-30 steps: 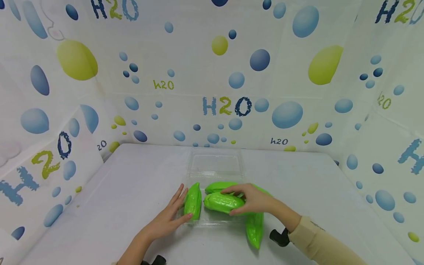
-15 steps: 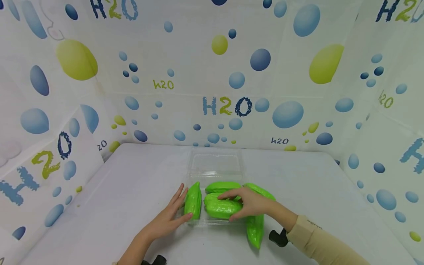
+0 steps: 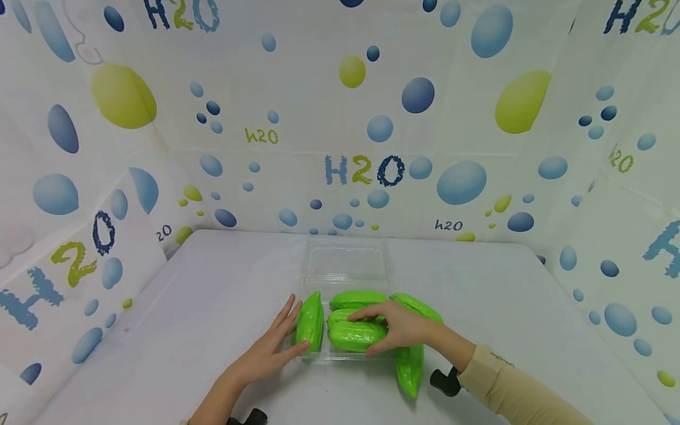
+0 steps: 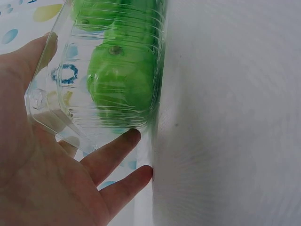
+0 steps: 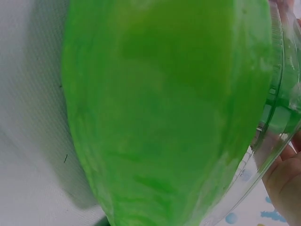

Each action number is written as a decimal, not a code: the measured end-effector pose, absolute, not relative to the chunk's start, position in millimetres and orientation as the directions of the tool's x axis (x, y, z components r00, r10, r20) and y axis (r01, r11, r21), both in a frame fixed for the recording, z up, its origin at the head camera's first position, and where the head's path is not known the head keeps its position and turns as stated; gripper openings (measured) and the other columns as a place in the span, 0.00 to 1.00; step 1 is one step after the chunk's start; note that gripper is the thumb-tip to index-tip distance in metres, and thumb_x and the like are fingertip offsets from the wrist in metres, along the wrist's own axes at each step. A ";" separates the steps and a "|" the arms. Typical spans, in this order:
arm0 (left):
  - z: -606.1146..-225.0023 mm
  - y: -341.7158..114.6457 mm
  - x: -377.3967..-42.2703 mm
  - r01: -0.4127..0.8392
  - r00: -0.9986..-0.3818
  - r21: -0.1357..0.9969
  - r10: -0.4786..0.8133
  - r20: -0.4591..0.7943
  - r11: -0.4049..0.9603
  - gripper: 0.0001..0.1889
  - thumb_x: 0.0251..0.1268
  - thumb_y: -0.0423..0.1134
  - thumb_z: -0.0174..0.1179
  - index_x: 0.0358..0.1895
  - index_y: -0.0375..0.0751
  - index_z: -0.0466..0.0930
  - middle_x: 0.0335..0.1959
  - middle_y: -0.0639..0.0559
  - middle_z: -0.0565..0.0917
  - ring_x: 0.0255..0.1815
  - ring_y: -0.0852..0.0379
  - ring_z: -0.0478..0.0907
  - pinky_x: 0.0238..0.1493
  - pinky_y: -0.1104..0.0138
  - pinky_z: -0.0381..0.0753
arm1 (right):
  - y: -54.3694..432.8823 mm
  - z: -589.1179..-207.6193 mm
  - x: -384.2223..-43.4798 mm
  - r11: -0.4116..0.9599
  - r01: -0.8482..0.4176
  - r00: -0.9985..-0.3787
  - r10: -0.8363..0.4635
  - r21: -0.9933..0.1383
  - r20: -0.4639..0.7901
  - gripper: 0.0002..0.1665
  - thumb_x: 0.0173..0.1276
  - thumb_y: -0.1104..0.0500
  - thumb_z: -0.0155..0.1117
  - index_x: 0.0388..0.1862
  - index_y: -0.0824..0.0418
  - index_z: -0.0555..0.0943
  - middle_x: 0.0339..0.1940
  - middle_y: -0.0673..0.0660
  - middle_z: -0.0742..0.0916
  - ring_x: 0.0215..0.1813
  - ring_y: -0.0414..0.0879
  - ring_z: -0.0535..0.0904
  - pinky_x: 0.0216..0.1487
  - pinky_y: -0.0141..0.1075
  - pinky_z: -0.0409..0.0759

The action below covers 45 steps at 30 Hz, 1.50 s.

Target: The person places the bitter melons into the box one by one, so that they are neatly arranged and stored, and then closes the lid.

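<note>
In the head view, a clear plastic clamshell box [image 3: 340, 356] holds glossy, ridged green fruits. My right hand [image 3: 406, 326] grips a green fruit [image 3: 355, 336] in the box, its thumb at the near side and its fingers over the top. Behind that lies another green fruit [image 3: 357, 299], across the box. A further green fruit [image 3: 310, 324] stands lengthwise at the left end. My left hand [image 3: 265, 355], fingers spread, rests against the box's left end. The left wrist view shows that hand's fingertips [image 4: 134, 136] at the box's ribbed clear wall [image 4: 66, 110].
The box's clear lid [image 3: 345, 260] lies folded back on the white table [image 3: 223, 283]. Right of the box lie a green fruit [image 3: 417, 305] behind my right wrist and another green fruit [image 3: 409, 375] in front of it. A patterned curtain [image 3: 297, 88] surrounds the table.
The fruit under my right hand has shifted slightly towards me and down into the box, and my right hand with it. My left hand has stayed in place.
</note>
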<state>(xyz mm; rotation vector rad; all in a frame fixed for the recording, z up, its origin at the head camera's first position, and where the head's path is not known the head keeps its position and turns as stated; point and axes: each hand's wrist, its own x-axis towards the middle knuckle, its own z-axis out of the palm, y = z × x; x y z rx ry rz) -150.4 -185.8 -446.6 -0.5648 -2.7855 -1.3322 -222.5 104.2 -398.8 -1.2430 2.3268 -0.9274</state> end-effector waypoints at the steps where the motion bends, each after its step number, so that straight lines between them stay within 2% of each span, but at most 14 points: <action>1: -446.0 -185.6 -150.0 0.323 -0.935 0.752 0.319 0.158 0.574 0.41 0.62 0.52 0.56 0.73 0.48 0.42 0.74 0.47 0.36 0.72 0.43 0.37 0.62 0.38 0.48 | 104.2 -398.9 -222.5 0.403 -0.606 -0.558 -0.830 -0.686 0.005 0.35 0.49 0.53 0.74 0.59 0.50 0.74 0.56 0.45 0.78 0.54 0.40 0.72 0.50 0.35 0.74; 9: -443.8 -185.3 -148.6 0.322 -0.933 0.760 0.326 0.154 0.564 0.41 0.63 0.51 0.56 0.73 0.47 0.43 0.74 0.47 0.36 0.72 0.44 0.35 0.62 0.38 0.47 | 104.6 -397.9 -222.2 0.375 -0.605 -0.545 -0.838 -0.702 0.023 0.36 0.49 0.54 0.75 0.58 0.56 0.75 0.56 0.48 0.79 0.53 0.41 0.74 0.52 0.36 0.74; 18: -444.6 -185.5 -149.0 0.333 -0.930 0.756 0.331 0.162 0.564 0.41 0.63 0.50 0.56 0.73 0.47 0.42 0.74 0.47 0.36 0.72 0.44 0.35 0.62 0.38 0.47 | 105.6 -395.2 -221.1 0.365 -0.601 -0.546 -0.837 -0.711 0.032 0.36 0.50 0.53 0.74 0.58 0.58 0.75 0.56 0.52 0.79 0.53 0.44 0.75 0.52 0.36 0.74; 25: -445.4 -185.3 -149.3 0.327 -0.932 0.752 0.326 0.158 0.572 0.41 0.63 0.50 0.55 0.73 0.46 0.42 0.74 0.47 0.36 0.72 0.43 0.36 0.62 0.38 0.47 | 107.7 -392.8 -221.6 0.331 -0.603 -0.541 -0.838 -0.726 0.068 0.33 0.54 0.52 0.71 0.58 0.62 0.74 0.55 0.55 0.80 0.50 0.45 0.77 0.50 0.34 0.75; 31: -445.3 -184.4 -149.2 0.331 -0.932 0.746 0.323 0.163 0.578 0.41 0.63 0.50 0.55 0.73 0.44 0.43 0.73 0.45 0.37 0.72 0.41 0.37 0.61 0.37 0.48 | 110.2 -391.9 -222.8 0.308 -0.592 -0.551 -0.829 -0.745 0.096 0.34 0.55 0.51 0.70 0.58 0.63 0.74 0.55 0.56 0.80 0.50 0.49 0.77 0.49 0.35 0.77; 39: -445.3 -184.9 -149.2 0.324 -0.933 0.748 0.324 0.154 0.579 0.41 0.63 0.50 0.55 0.73 0.45 0.42 0.74 0.48 0.35 0.72 0.42 0.37 0.61 0.38 0.48 | 115.1 -387.7 -222.5 0.289 -0.531 -0.579 -0.810 -0.797 0.092 0.36 0.54 0.52 0.71 0.60 0.63 0.72 0.58 0.59 0.77 0.53 0.51 0.75 0.51 0.38 0.76; 45: -444.3 -184.6 -149.2 0.318 -0.934 0.756 0.326 0.145 0.572 0.41 0.63 0.50 0.55 0.73 0.43 0.42 0.74 0.46 0.36 0.72 0.41 0.36 0.61 0.37 0.48 | 119.5 -384.5 -222.2 0.297 -0.517 -0.611 -0.785 -0.803 0.103 0.37 0.52 0.53 0.72 0.61 0.60 0.71 0.57 0.59 0.77 0.53 0.51 0.75 0.52 0.41 0.76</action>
